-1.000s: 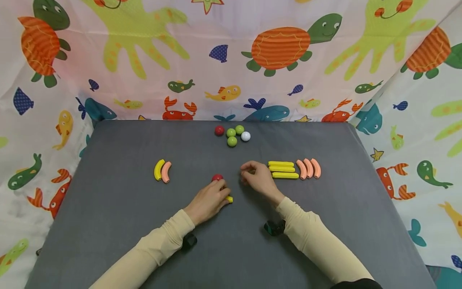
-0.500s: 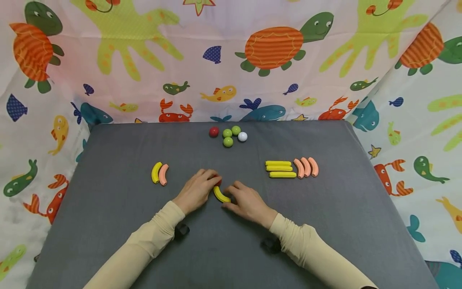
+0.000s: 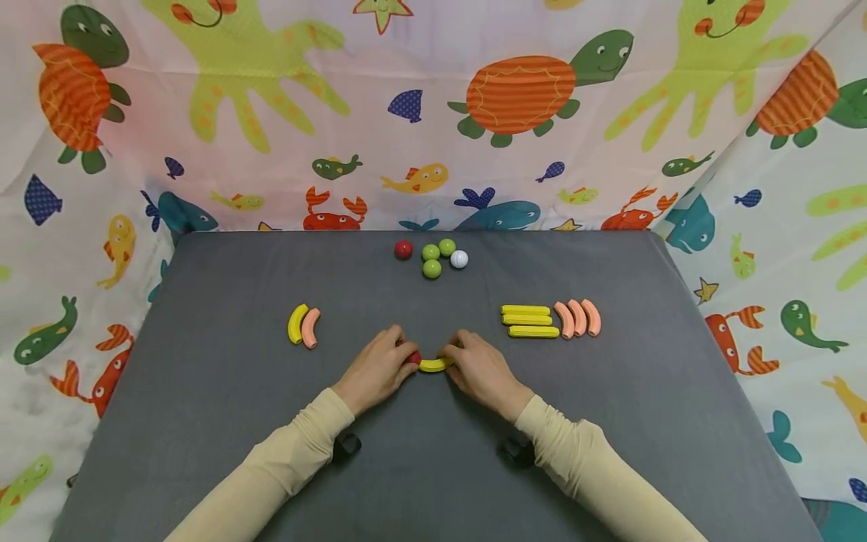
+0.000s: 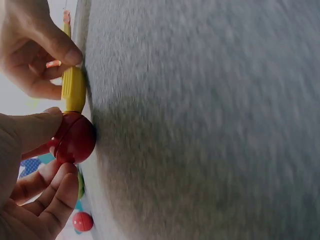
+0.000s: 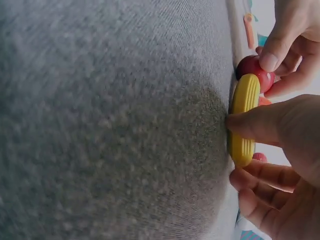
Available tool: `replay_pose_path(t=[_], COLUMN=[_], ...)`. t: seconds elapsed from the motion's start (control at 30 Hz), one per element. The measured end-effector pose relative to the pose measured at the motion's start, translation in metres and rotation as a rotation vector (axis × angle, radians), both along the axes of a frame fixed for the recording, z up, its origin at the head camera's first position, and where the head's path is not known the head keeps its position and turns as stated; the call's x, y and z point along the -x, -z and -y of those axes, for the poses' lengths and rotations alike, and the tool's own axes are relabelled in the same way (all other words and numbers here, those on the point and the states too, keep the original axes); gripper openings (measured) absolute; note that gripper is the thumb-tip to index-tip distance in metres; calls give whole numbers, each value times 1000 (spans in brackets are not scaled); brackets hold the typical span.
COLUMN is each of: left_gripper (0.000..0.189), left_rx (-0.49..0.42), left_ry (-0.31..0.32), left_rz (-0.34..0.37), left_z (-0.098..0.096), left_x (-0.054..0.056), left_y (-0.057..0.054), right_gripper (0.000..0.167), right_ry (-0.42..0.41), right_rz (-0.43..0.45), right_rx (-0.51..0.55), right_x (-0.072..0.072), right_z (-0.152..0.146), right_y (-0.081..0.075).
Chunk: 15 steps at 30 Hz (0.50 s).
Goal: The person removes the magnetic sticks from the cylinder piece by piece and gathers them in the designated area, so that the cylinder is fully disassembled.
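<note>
My left hand pinches a red ball between thumb and fingers, low at the grey tabletop. The ball has a groove round it, seen in the left wrist view. From the other side my right hand grips a curved yellow ribbed stick, thumb across its side and fingertips at its near end. The stick's far end meets the ball. In the head view the stick lies crosswise between both hands, its right end hidden by my right fingers.
Behind the hands sit a red ball, several green balls and a white ball. To the left lie a yellow curved stick and a pink one. Straight yellow sticks and pink curved sticks lie right.
The left hand went from the yellow stick to the red ball. The right hand came in from the right and took the stick, which has turned crosswise against the ball.
</note>
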<state>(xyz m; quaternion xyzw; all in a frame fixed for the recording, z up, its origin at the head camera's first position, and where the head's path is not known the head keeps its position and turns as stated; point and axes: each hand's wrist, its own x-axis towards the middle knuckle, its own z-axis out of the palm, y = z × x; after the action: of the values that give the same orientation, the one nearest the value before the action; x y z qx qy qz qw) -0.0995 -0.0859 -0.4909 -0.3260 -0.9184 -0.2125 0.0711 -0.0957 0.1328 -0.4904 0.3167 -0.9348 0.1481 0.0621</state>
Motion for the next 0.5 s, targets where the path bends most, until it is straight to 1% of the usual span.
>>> replay_pose_path(t=[0.17, 0.23, 0.3, 0.5], left_gripper=[19, 19, 19, 18], left_rx=[4, 6, 7, 23], left_ry=[4, 6, 14, 35], left_rz=[-25, -26, -23, -23], left_z=[-5, -6, -5, -6], left_x=[-4, -4, -4, -3], left_y=[2, 1, 1, 1], right_gripper=[24, 25, 23, 17], right_ry=[-39, -49, -61, -72], right_rz=[-116, -145, -152, -135], right_rx=[-28, -29, -19, 27], right_x=[1, 1, 1, 3], right_z=[1, 3, 5, 7], right_y=[5, 6, 8, 11])
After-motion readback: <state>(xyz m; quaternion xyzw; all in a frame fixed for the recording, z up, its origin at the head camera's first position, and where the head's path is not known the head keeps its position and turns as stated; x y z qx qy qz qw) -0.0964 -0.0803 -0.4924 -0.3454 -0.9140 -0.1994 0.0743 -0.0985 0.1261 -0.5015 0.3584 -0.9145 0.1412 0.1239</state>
